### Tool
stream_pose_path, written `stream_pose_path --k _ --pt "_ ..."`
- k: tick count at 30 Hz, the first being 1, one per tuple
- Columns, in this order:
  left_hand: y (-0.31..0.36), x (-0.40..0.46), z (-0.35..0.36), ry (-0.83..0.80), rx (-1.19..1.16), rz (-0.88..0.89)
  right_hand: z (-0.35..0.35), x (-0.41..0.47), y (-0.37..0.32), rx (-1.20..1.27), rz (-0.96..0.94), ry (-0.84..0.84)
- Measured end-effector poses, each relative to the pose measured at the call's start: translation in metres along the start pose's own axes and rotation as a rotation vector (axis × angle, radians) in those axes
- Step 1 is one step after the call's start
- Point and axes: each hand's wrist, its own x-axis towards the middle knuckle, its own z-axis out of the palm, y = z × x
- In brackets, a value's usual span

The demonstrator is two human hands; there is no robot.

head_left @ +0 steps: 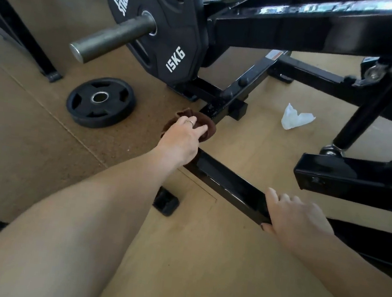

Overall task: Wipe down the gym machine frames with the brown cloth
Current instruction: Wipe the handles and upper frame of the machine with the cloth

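Your left hand [183,138] presses bunched brown cloth [205,127] on low black steel frame bar [230,184], grip probably curled; right hand [295,217] clasps same bar.

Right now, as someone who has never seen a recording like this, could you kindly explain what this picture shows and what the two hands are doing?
There is only one picture, taken by a camera worn on the person's head, looking down at their own bare arms. The left hand presses a bunched brown cloth against a low black metal frame bar of a gym machine. The right hand grips the same bar nearer the camera, probably for support. On the tan floor lie a loose round black weight plate and a crumpled white tissue. A larger black plate marked 15KG hangs on the machine's grey steel peg.
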Motion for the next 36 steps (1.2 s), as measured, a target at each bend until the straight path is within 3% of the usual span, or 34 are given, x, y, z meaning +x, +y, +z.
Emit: stream_pose_path --k 5,11,14,26,31,36 --pt "0.013 0.05 -0.008 -0.054 -0.055 -0.026 0.007 0.004 0.0 -0.016 0.038 -0.012" --pt "-0.01 -0.021 0.005 0.106 -0.129 0.054 0.004 0.001 -0.006 -0.012 0.094 -0.007" --pt "-0.018 -0.029 0.009 0.096 -0.104 0.052 0.004 -0.001 -0.011 0.01 0.118 0.008" --pt "0.032 0.11 0.0 -0.068 -0.031 0.068 0.011 0.001 -0.007 0.022 0.083 0.038" --pt "0.015 0.082 -0.001 0.003 -0.137 0.083 0.009 0.001 -0.006 0.006 0.089 0.04" --pt "-0.016 -0.011 -0.004 0.07 -0.215 0.039 0.003 -0.001 -0.006 0.027 0.086 0.039"
